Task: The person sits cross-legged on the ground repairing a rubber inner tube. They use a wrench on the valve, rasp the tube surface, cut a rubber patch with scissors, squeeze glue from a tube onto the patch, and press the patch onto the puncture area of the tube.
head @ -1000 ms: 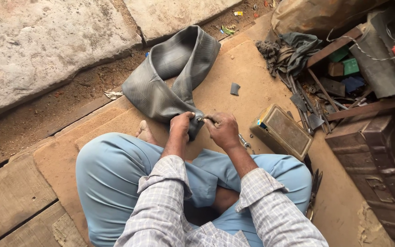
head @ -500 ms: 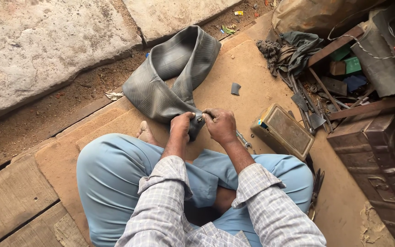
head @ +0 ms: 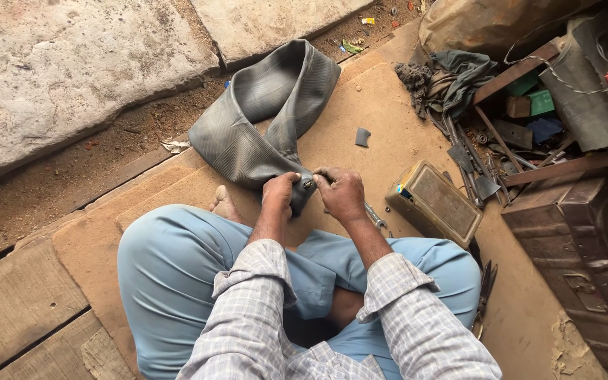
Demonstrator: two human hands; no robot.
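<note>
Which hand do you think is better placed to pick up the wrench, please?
Right, probably: the right hand is at the valve, just above the wrench, while the left hand grips the tube.

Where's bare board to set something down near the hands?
Free: the board between the tube, the rag pile and the tin, save one small scrap. Also the planks left of the knee. Crowded: right side, tools and scrap by the metal box. Both left hand and right hand grip the tube's end.
</note>
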